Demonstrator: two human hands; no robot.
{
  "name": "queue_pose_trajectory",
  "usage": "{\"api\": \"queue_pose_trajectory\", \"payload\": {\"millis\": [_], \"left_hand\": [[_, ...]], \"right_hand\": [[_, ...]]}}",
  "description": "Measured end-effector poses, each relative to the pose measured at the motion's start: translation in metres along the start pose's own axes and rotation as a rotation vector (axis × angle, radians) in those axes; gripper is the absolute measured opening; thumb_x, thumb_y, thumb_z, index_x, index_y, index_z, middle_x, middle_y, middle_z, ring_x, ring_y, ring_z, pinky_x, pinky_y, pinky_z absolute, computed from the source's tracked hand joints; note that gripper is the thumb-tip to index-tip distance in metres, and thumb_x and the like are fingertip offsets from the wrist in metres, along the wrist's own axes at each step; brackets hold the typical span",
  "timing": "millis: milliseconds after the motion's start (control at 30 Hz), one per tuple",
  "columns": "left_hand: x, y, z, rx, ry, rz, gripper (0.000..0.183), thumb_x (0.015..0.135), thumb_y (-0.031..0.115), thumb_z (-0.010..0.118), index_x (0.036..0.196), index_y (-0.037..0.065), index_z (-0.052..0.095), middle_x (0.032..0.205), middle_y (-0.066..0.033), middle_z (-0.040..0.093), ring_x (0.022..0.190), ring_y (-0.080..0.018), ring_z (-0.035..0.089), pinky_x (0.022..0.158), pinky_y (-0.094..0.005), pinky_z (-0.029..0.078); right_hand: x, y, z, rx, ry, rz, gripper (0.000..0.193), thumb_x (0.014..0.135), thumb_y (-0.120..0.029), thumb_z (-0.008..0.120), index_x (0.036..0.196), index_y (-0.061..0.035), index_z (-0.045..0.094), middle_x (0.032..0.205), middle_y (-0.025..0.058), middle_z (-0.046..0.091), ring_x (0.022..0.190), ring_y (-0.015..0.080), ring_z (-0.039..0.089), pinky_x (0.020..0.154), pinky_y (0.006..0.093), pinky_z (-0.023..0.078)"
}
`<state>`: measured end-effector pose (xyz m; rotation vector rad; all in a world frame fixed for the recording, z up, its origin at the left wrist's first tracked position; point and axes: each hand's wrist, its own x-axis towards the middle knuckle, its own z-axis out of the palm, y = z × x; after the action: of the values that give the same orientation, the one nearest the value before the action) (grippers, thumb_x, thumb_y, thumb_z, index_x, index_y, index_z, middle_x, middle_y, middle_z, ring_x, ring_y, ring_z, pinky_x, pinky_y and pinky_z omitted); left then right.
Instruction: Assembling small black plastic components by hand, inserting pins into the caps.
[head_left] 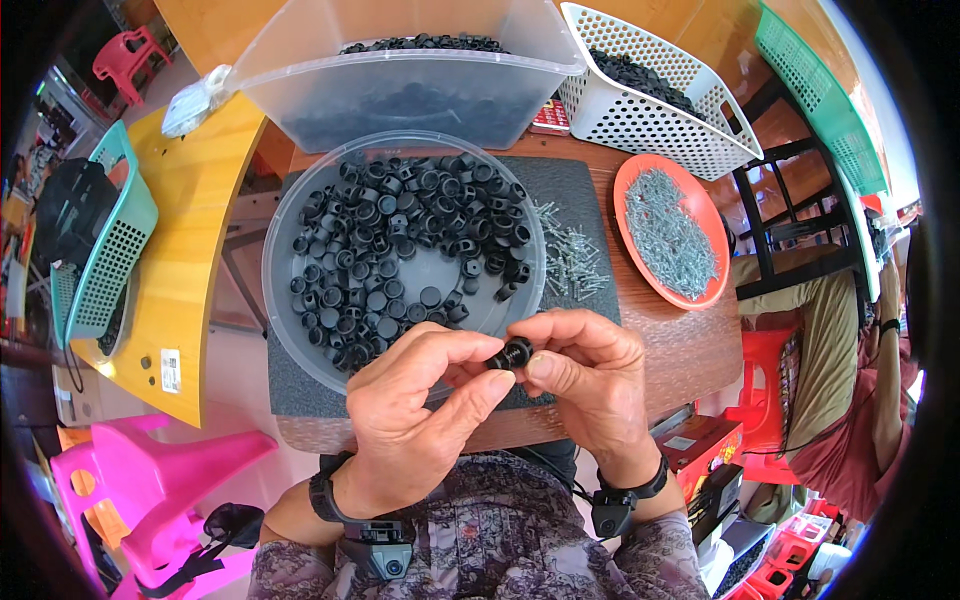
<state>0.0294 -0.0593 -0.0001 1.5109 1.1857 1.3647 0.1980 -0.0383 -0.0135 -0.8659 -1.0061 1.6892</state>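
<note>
Between my two hands is a small black round plastic part (511, 354), pinched by the fingertips of both. My left hand (415, 400) grips its left side between thumb and finger; my right hand (592, 375) grips the right side, its thumb close to the other. Fingertips hide much of the part. Just beyond the hands stands a round clear tub (275, 270) holding many similar black plastic parts (375, 225). To its right, loose silver screws (573, 262) lie heaped on a dark grey mat (560, 180).
An orange-red plate (628, 230) of screws sits right of the mat. Behind stand a large clear bin (400, 95) and a white perforated basket (660, 128), both with black parts. A yellow table (190, 250) is at left, a pink stool (160, 460) below it. Another person (850, 370) sits at right.
</note>
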Motion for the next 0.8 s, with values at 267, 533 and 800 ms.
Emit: {"api": "queue_pose_trajectory", "payload": {"millis": [267,533,800], "left_hand": [[-0.001,0.001,0.001,-0.018,-0.002,-0.073,0.02,0.075,0.003,0.073,0.092,-0.004,0.064,0.082,-0.0076,0.061,0.072,-0.0122,0.057,0.065,-0.0228,0.047],[-0.001,-0.006,0.001,-0.092,-0.046,-0.135,0.025,0.073,0.001,0.074,0.095,-0.003,0.063,0.082,-0.0047,0.06,0.074,-0.0093,0.055,0.068,-0.0216,0.046],[0.0,-0.007,0.002,-0.133,-0.047,-0.15,0.028,0.072,0.004,0.075,0.096,-0.003,0.064,0.078,-0.0058,0.061,0.07,-0.0101,0.059,0.064,-0.0229,0.05]], "right_hand": [[0.0,0.003,-0.001,-0.078,-0.032,-0.051,0.026,0.081,0.005,0.064,0.106,0.0013,0.064,0.09,0.0044,0.063,0.076,0.0083,0.057,0.066,0.0202,0.047],[-0.004,0.001,0.002,-0.351,0.0,-0.201,0.026,0.08,0.007,0.063,0.105,0.0019,0.065,0.092,0.0078,0.062,0.077,0.0091,0.056,0.066,0.0205,0.046],[-0.006,0.004,0.003,-0.122,0.073,-0.116,0.014,0.082,0.003,0.064,0.096,0.0024,0.065,0.087,0.0042,0.063,0.075,0.0069,0.055,0.065,0.02,0.045]]}}
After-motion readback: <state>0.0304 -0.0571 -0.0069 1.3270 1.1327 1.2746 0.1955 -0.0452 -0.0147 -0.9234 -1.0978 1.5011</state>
